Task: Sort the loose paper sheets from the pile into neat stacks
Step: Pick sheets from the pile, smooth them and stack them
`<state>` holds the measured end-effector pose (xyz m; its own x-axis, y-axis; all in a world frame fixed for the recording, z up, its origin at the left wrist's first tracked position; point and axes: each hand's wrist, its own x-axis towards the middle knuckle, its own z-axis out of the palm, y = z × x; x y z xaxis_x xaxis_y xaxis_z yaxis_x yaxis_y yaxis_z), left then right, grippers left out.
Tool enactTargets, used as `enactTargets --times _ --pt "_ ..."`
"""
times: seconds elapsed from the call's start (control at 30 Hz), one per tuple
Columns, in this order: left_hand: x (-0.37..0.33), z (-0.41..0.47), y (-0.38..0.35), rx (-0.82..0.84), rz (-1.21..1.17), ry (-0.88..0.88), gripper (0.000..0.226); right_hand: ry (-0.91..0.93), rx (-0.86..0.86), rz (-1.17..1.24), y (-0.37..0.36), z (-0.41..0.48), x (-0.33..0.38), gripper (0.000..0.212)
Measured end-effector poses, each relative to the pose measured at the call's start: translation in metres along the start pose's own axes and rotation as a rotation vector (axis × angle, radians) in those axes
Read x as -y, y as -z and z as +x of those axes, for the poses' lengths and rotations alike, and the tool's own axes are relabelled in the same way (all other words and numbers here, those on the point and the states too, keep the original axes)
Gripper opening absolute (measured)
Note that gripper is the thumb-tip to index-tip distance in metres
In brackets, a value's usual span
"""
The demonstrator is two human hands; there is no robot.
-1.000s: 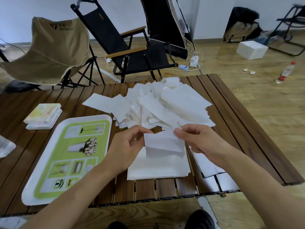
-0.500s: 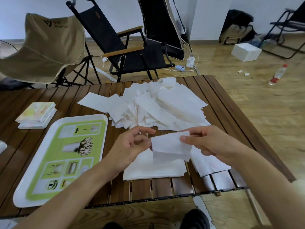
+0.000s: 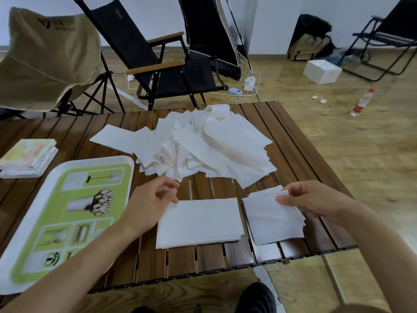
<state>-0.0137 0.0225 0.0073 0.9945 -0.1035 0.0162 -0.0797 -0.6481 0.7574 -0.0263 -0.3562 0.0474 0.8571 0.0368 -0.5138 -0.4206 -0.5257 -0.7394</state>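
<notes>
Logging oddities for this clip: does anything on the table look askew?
The right stack, pinched at its top edge by the right hand, is fanned, with corners sticking out at different angles. The left stack looks square.

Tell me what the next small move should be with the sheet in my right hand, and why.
Probably let the sheet go and square it on the right stack: the right hand pinches its far corner, it already lies over that stack, and the stack's edges look uneven.
</notes>
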Motion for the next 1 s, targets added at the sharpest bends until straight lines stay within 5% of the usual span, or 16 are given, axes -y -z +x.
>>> enactTargets --times 0.17,0.47,0.63,0.73,0.87,1.0 --pt "0.010 0.013 0.000 -0.153 0.153 -0.022 0.008 0.054 -0.143 -0.158 -0.005 0.021 -0.019 0.038" --pt "0.000 0.036 -0.018 -0.204 0.412 0.010 0.053 0.088 -0.232 -0.256 -0.009 0.028 -0.016 0.024" --pt "-0.010 0.049 -0.031 -0.224 0.474 0.028 0.046 0.022 -0.346 -0.414 -0.011 0.031 -0.014 0.029" --pt "-0.010 0.052 -0.035 -0.274 0.487 0.011 0.022 -0.039 -0.465 -0.471 -0.010 0.027 -0.008 0.027" --pt "-0.021 0.050 -0.014 -0.343 0.099 0.055 0.013 0.058 -0.655 -0.428 -0.011 0.017 0.011 0.024" --pt "-0.046 0.027 0.017 -0.065 -0.823 0.182 0.012 0.320 -0.412 -0.138 -0.044 -0.001 0.049 0.026"
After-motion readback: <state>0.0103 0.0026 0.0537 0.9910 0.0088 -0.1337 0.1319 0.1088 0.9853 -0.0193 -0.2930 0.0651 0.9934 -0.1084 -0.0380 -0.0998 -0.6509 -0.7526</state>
